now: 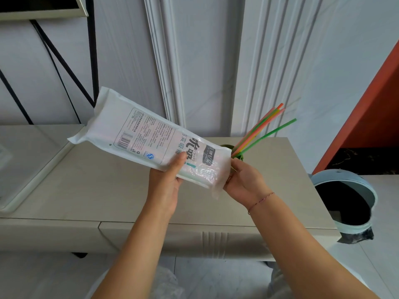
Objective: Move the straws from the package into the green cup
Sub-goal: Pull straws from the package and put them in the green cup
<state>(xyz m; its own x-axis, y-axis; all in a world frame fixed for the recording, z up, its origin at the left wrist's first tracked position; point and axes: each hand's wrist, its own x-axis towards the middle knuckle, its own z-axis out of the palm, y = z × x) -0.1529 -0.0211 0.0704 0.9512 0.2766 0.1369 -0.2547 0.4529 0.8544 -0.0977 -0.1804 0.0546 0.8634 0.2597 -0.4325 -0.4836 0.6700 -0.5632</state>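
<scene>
Left hand [166, 180] gripped the package [138, 130]; right hand [244, 182] sat at its mouth, hold hidden. The next move probably called for pulling out more straws [262, 129] for the green cup [239, 156].

A beige cabinet top [108, 190] carries the green cup [239, 157] toward its back right. The cup is only partly visible. Coloured straws [263, 128] stand in it, leaning right. Just beside the cabinet, a pale blue bin [367, 190] stands on the white floor [384, 255].
</scene>
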